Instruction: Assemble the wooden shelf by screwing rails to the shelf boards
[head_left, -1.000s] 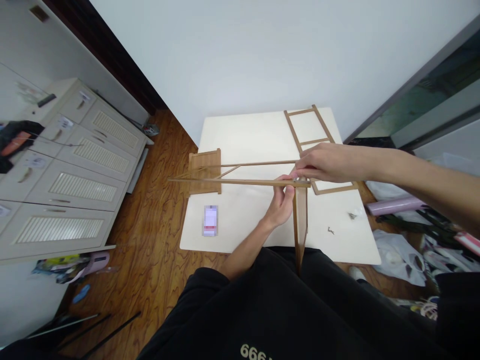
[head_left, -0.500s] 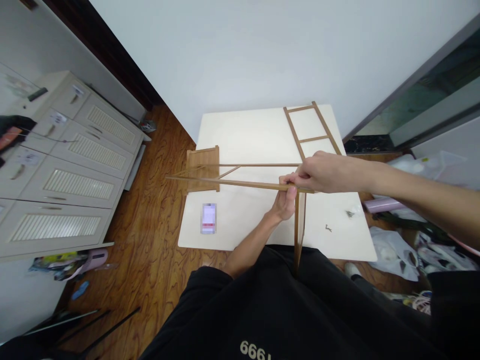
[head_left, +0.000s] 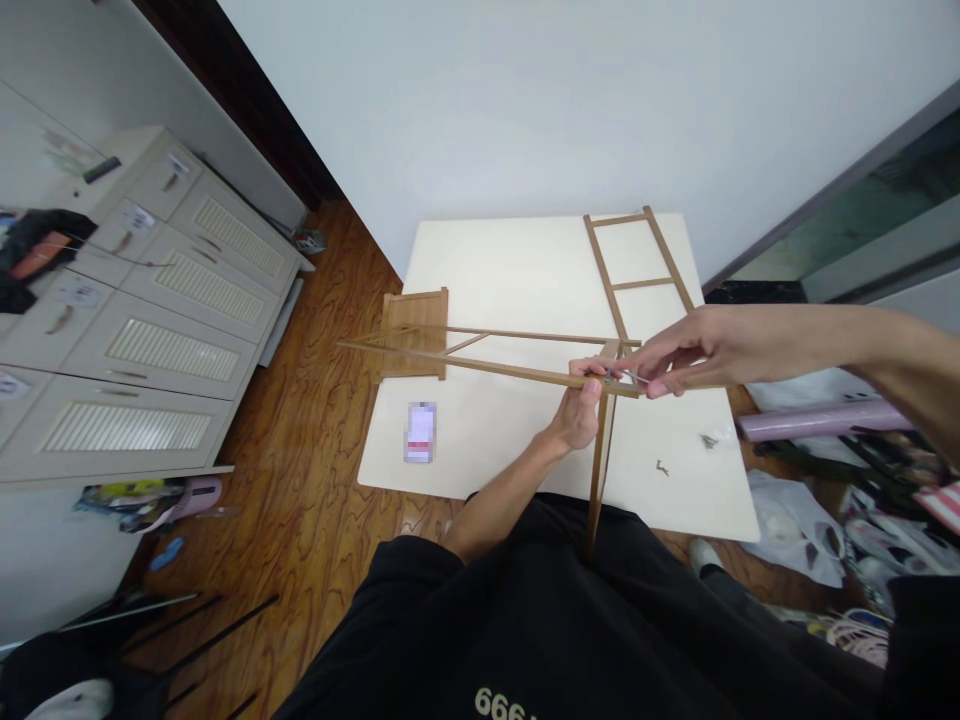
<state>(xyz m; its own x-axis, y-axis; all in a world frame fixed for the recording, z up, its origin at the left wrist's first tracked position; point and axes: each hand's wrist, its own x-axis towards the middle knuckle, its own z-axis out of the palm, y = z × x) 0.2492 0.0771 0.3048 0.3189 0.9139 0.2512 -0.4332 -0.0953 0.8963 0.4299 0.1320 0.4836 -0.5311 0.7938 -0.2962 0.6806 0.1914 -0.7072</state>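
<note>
A light-brown wooden frame (head_left: 510,369) of long thin bars is held above the white table, with one bar and a crosspiece meeting near my hands. My left hand (head_left: 577,415) is closed round that joint, thumb on the near side of the bar. At the bar's right end, my right hand (head_left: 709,345) pinches a thin silver hex key (head_left: 634,376), whose other end reaches the joint. The screw there is too small to make out. Below the frame's left part lies a wooden panel (head_left: 420,305), partly covered by the bars.
On the white table (head_left: 495,260) lie a ladder-like wooden frame (head_left: 643,284), a phone (head_left: 421,432), small metal pieces (head_left: 661,467) and a little pile of screws (head_left: 709,441). A white cabinet (head_left: 172,330) stands left; plastic bags (head_left: 795,525) lie on the floor at right.
My right hand has shifted right and its fingers have opened out from a fist over the joint, so the hex key shows. My left hand still grips the frame. The view has turned slightly.
</note>
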